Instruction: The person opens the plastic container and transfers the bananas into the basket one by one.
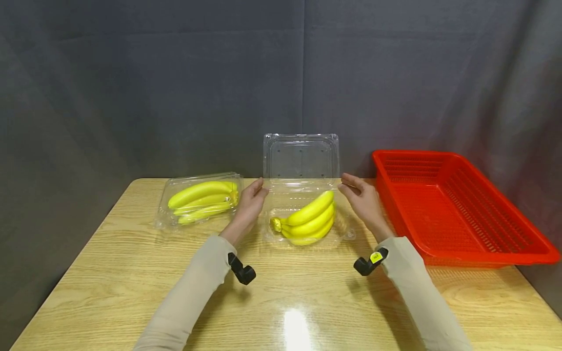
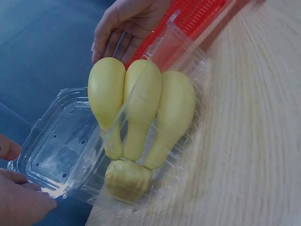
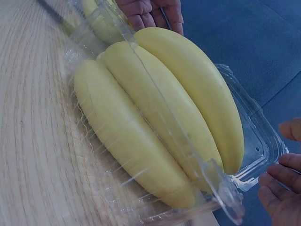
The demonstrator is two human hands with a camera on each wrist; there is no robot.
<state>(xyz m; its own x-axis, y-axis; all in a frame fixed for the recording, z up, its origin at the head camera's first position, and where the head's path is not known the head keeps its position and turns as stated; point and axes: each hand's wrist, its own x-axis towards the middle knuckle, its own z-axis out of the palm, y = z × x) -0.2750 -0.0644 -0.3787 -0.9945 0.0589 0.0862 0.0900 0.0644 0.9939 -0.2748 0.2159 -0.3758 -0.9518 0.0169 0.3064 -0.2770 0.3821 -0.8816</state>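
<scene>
A bunch of yellow bananas (image 1: 311, 219) lies in the bottom half of a clear plastic clamshell container (image 1: 347, 235), stem end to the left. The container's lid (image 1: 301, 156) stands raised at the back. My left hand (image 1: 251, 202) is at the container's left side, its fingertips close to the lid's lower left edge. On the opposite side, my right hand (image 1: 362, 200) has its fingers extended near the lid's lower right edge. In the right wrist view, the right fingers (image 3: 277, 188) are spread close by the lid's corner, with nothing gripped.
Another clear container (image 1: 162, 214) with a bunch of bananas (image 1: 202, 195) inside sits left of my left hand. A red perforated plastic basket (image 1: 434, 209) stands on the right of the wooden table (image 1: 329, 302). A dark grey curtain (image 1: 210, 87) hangs behind.
</scene>
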